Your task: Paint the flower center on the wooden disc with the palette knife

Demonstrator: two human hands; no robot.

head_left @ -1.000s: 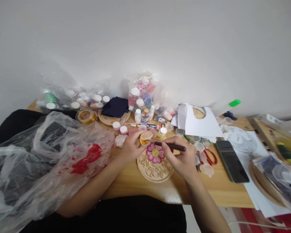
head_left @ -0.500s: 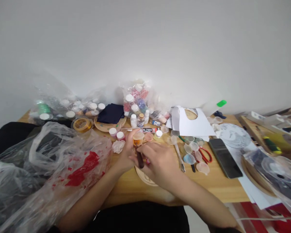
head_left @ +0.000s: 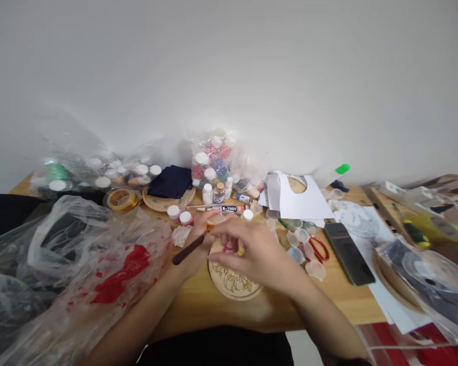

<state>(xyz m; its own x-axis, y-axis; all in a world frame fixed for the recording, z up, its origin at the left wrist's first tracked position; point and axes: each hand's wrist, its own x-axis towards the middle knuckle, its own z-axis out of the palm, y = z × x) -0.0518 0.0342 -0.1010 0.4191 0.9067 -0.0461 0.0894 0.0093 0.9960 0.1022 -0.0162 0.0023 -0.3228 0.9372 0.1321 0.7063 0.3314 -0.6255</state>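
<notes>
My left hand (head_left: 195,246) is closed around a small cup (head_left: 212,222) with orange contents, partly hidden by my fingers. A dark brown stick-like tool (head_left: 189,250) lies slanted across the same hand, its upper end close to my right fingertips. My right hand (head_left: 254,248) is beside the cup, thumb and fingers curved and apart, with nothing visible held between them. Below both hands lies a round wooden disc (head_left: 234,292) with a gold wire outline pattern (head_left: 232,278). Pink and yellow bits show on it between my right fingers.
Small lidded jars (head_left: 185,218), a B-7000 glue tube (head_left: 231,208) and a bead-filled bag (head_left: 213,157) stand behind. Open small cups (head_left: 295,254), red-handled scissors (head_left: 320,249) and a phone (head_left: 349,254) lie right. A crumpled plastic bag (head_left: 99,274) covers the left.
The brown tool has swung from pointing toward me to slanting left across my left hand. My right hand has shifted and spread its fingers, uncovering more of the wooden disc. The view has shifted slightly.
</notes>
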